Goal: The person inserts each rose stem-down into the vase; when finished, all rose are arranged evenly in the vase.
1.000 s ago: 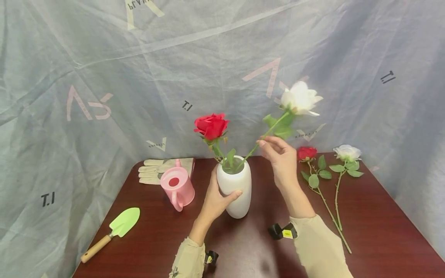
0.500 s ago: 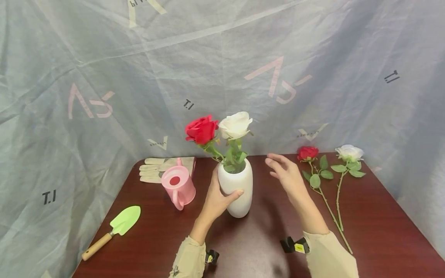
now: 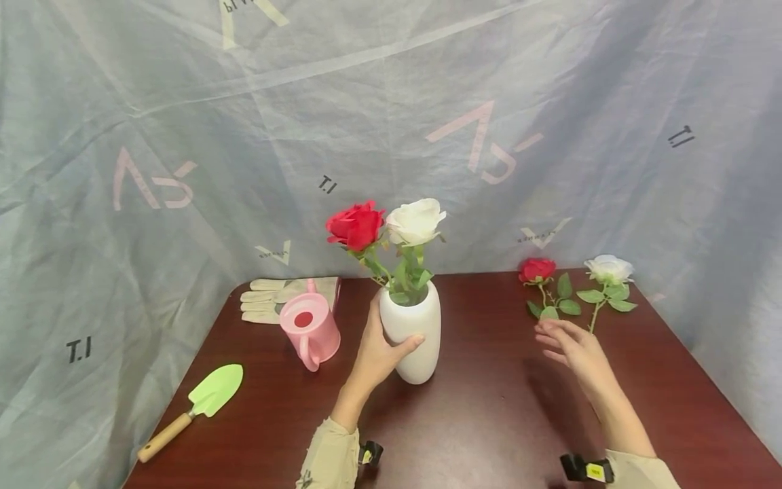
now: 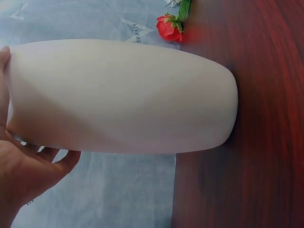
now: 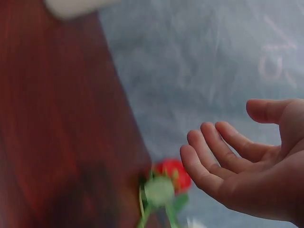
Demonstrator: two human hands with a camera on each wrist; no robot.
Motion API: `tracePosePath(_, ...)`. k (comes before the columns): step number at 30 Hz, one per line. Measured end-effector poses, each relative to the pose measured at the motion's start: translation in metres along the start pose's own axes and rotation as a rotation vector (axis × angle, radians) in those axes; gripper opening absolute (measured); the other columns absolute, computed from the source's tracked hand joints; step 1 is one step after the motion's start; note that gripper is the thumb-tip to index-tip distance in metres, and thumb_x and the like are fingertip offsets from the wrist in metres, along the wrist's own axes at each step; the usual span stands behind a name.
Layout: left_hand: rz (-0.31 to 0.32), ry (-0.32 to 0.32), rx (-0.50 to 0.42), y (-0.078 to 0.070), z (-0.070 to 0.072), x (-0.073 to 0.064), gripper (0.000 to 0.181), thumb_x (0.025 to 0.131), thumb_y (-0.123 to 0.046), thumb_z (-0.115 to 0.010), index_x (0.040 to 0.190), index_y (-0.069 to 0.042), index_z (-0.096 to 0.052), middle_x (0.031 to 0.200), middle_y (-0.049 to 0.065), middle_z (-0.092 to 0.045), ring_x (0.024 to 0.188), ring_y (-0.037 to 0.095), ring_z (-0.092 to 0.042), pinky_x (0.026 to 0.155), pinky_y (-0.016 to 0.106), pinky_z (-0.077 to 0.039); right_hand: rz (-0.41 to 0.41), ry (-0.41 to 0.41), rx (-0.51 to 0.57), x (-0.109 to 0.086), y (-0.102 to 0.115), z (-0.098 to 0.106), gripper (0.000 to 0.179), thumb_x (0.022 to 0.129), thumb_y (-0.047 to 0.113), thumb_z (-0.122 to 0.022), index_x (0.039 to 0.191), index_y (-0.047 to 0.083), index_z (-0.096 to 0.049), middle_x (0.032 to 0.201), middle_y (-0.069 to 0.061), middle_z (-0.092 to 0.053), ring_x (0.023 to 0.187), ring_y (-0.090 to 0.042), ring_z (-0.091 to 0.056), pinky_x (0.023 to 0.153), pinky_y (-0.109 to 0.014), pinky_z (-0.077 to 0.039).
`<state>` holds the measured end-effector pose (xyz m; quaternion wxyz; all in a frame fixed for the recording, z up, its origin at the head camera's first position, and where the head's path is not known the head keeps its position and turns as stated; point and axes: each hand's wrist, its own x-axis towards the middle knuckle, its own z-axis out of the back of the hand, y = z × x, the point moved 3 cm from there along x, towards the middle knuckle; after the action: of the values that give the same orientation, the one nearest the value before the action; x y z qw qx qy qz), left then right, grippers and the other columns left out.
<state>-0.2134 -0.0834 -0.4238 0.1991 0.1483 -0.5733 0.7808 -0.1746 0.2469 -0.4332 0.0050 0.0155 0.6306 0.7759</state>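
My left hand (image 3: 377,350) grips the white vase (image 3: 419,339) around its left side, thumb across the front. In the left wrist view the vase (image 4: 123,97) fills the middle, its base at the dark table. A red rose (image 3: 356,226) and a white rose (image 3: 416,222) stand in the vase, their lower stems hidden inside. My right hand (image 3: 577,356), holding nothing, hovers over the table's right side with fingers loosely bent, as the right wrist view also shows. Close by lie another red rose (image 3: 537,270) and another white rose (image 3: 609,269), their stems partly covered by the hand and forearm.
A pink watering can (image 3: 310,331) stands left of the vase, in front of pale work gloves (image 3: 263,301). Further left lies a green trowel (image 3: 215,390) with a wooden handle. A grey printed cloth (image 3: 275,136) hangs behind the dark red table (image 3: 476,421).
The white rose, held by my right hand a second ago, now stands upright in the vase. That hand let go and moved right toward the lying roses. My left hand stays on the vase.
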Motion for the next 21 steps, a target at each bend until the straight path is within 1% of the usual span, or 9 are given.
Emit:
tracePosePath(2, -0.006, 0.005, 0.004, -0.002, 0.002, -0.001, 0.097, 0.07, -0.027, -0.081, 0.146, -0.017, -0.022, 0.133, 0.002, -0.043, 0.116, 0.017, -0.045, 0.097, 0.045, -0.035, -0.006, -0.021, -0.073, -0.004, -0.009, 0.015, 0.056, 0.099, 0.032, -0.045, 0.13, -0.013, -0.038, 0.106, 0.008, -0.06, 0.094, 0.001, -0.059, 0.078, -0.025, -0.05)
tracePosePath(4, -0.013, 0.011, -0.018, -0.009, 0.004, -0.003, 0.096, 0.071, -0.022, -0.081, 0.145, -0.014, -0.022, 0.134, 0.005, -0.043, 0.117, 0.02, -0.045, 0.097, 0.048, -0.035, -0.023, -0.039, -0.153, -0.008, -0.019, 0.029, 0.056, 0.098, 0.034, -0.044, 0.13, -0.012, -0.04, 0.107, 0.003, -0.062, 0.092, 0.002, -0.059, 0.075, -0.024, -0.051)
tracePosePath(6, -0.021, 0.015, -0.026, -0.017, 0.006, -0.005, 0.094, 0.071, -0.018, -0.08, 0.145, -0.01, -0.022, 0.133, 0.009, -0.043, 0.116, 0.023, -0.045, 0.096, 0.05, -0.035, -0.05, -0.058, -0.218, -0.011, -0.03, 0.041, 0.056, 0.098, 0.036, -0.043, 0.13, -0.01, -0.041, 0.11, -0.007, -0.063, 0.089, 0.002, -0.059, 0.073, -0.023, -0.051)
tracePosePath(7, -0.02, 0.017, -0.026, -0.022, 0.007, -0.006, 0.094, 0.071, -0.016, -0.08, 0.145, -0.008, -0.022, 0.133, 0.01, -0.042, 0.116, 0.024, -0.045, 0.096, 0.05, -0.035, -0.069, -0.08, -0.231, -0.012, -0.035, 0.047, 0.053, 0.098, 0.034, -0.044, 0.128, -0.009, -0.043, 0.108, -0.01, -0.064, 0.086, 0.002, -0.06, 0.07, -0.023, -0.051)
tracePosePath(9, -0.009, 0.021, -0.035, -0.031, 0.009, -0.007, 0.092, 0.071, -0.014, -0.079, 0.144, -0.006, -0.023, 0.134, 0.011, -0.042, 0.117, 0.026, -0.044, 0.097, 0.051, -0.034, -0.095, -0.09, -0.268, -0.013, -0.045, 0.056, 0.054, 0.098, 0.035, -0.043, 0.129, -0.009, -0.043, 0.112, -0.021, -0.061, 0.084, 0.003, -0.06, 0.068, -0.022, -0.051)
tracePosePath(13, 0.018, 0.034, -0.028, -0.036, 0.009, -0.007, 0.092, 0.072, -0.014, -0.079, 0.144, -0.005, -0.023, 0.134, 0.011, -0.042, 0.118, 0.024, -0.043, 0.099, 0.047, -0.033, -0.137, -0.115, -0.32, -0.016, -0.059, 0.071, 0.054, 0.099, 0.034, -0.04, 0.129, -0.011, -0.041, 0.115, -0.029, -0.057, 0.079, 0.003, -0.06, 0.065, -0.024, -0.052)
tracePosePath(14, 0.019, 0.038, -0.035, -0.037, 0.009, -0.007, 0.092, 0.072, -0.014, -0.079, 0.144, -0.005, -0.023, 0.134, 0.011, -0.042, 0.119, 0.024, -0.043, 0.099, 0.047, -0.033, -0.139, -0.108, -0.351, -0.016, -0.062, 0.074, 0.055, 0.1, 0.034, -0.038, 0.13, -0.012, -0.04, 0.117, -0.032, -0.054, 0.079, 0.002, -0.06, 0.065, -0.024, -0.052)
tracePosePath(18, 0.016, 0.048, -0.046, -0.037, 0.008, -0.005, 0.092, 0.072, -0.013, -0.079, 0.144, -0.004, -0.022, 0.135, 0.011, -0.041, 0.119, 0.024, -0.042, 0.1, 0.047, -0.032, -0.182, -0.124, -0.428, -0.015, -0.07, 0.083, 0.052, 0.1, 0.029, -0.038, 0.126, -0.014, -0.042, 0.114, -0.033, -0.054, 0.078, -0.011, -0.063, 0.062, -0.029, -0.053)
tracePosePath(21, 0.012, 0.044, -0.042, -0.038, 0.008, -0.005, 0.093, 0.072, -0.013, -0.079, 0.144, -0.004, -0.022, 0.134, 0.011, -0.041, 0.119, 0.024, -0.043, 0.1, 0.047, -0.032, -0.215, -0.122, -0.485, -0.012, -0.074, 0.086, 0.054, 0.098, 0.032, -0.042, 0.124, -0.015, -0.043, 0.112, -0.034, -0.055, 0.079, -0.022, -0.065, 0.06, -0.031, -0.053)
